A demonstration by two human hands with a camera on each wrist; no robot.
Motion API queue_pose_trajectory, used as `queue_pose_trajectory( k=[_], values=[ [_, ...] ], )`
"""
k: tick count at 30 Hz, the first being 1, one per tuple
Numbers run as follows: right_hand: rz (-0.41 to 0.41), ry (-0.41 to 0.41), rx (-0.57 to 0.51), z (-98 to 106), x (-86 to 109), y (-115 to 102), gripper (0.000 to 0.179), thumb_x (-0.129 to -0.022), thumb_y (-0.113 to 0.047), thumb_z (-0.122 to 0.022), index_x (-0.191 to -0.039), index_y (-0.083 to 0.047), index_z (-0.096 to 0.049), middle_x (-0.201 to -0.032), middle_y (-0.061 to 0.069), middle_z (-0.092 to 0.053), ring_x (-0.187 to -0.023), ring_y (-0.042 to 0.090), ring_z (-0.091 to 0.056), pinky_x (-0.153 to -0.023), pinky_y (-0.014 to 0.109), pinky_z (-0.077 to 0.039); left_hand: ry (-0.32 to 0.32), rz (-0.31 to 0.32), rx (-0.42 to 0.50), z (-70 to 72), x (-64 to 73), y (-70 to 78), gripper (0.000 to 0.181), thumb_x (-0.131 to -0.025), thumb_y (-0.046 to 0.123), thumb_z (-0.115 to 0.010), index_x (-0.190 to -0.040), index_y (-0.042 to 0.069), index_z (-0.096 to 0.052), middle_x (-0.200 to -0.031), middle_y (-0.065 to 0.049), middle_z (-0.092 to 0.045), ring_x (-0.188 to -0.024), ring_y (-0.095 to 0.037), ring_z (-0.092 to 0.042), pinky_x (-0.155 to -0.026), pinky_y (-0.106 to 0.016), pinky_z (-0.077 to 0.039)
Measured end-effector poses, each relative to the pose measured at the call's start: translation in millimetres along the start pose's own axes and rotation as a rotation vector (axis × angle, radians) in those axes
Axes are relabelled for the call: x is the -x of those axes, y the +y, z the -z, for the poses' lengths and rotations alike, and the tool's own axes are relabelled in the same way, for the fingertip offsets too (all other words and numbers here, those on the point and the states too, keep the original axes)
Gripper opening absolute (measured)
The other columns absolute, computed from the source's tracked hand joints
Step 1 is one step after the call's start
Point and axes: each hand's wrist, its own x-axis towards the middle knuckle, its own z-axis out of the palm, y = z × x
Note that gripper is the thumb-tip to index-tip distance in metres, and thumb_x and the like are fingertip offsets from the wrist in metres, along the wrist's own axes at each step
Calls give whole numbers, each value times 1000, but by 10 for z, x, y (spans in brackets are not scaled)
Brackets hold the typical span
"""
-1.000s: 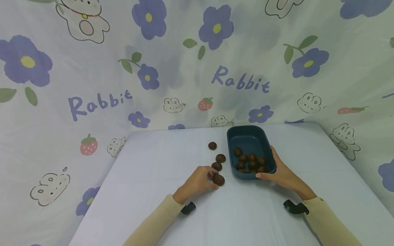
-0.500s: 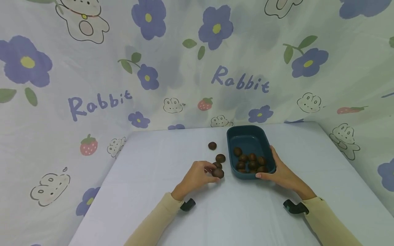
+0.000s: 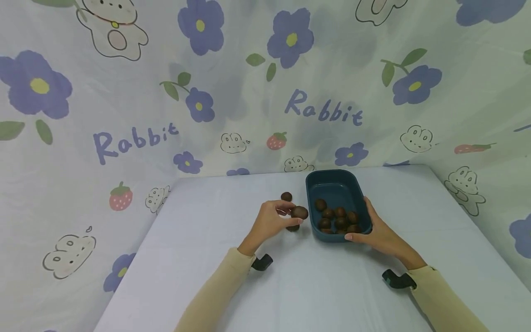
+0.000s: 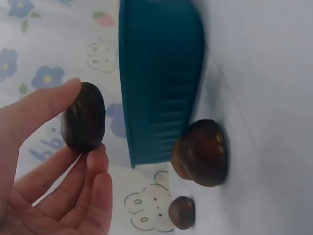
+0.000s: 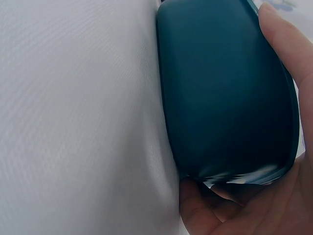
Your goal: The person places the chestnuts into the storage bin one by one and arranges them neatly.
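Left of the teal box (image 3: 333, 190), our left hand (image 3: 270, 222) pinches a chestnut (image 3: 299, 212) between thumb and fingertips; our right hand (image 3: 383, 237) curls round the box's near right corner. Smooth and rounded, the chestnut could slip from us.

Right of centre, a teal box (image 3: 332, 190) (rounded corners) holds brown nuts (image 3: 340, 223); nearer centre are loose nuts (image 3: 286, 196) and a pinched nut (image 3: 299, 212).

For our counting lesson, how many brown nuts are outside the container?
4: a held nut in the left hand, and three on the table: a near nut, a half-hidden nut behind it in the left wrist view, and a far nut. The hand may hide more.
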Motion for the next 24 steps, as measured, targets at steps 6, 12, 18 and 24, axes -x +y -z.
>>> queue_pose_trajectory(
  k=[6,12,18,24],
  values=[
    [0,1,-2,-5,-11,21,132,-85,-46,-82,-163,-24,23,-174,21,6,-155,59,-9,-111,83,-21,25,-9,34,-69,-170,64,38,-80,29,-89,-111,11,-79,-105,-4,-78,-93,-20,-70,-78,-30,-59],
    [-10,-2,-4,2,-2,8,132,-85,-47,-81,-163,-24,23,-174,21,6,-155,59,-10,-111,83,-22,49,43,-8,-187,-323,99,41,-81,37,-88,-114,16,-79,-111,1,-78,-93,-17,-66,-72,-26,-51],
    [-8,0,3,4,-6,5,132,-85,-48,-81,-163,-23,22,-174,22,5,-155,60,-11,-110,83,-23,49,40,-75,-335,-450,103,40,-80,38,-88,-112,15,-80,-110,0,-77,-87,-12,-60,-71,-24,-48],
    [-2,0,7,-1,-14,-11,131,-86,-48,-80,-164,-22,22,-174,22,5,-154,60,-11,-110,84,-22,28,40,-218,-468,-494,108,44,-79,42,-89,-113,15,-79,-107,1,-77,-77,-7,-57,-61,-21,-46]
  ],
)
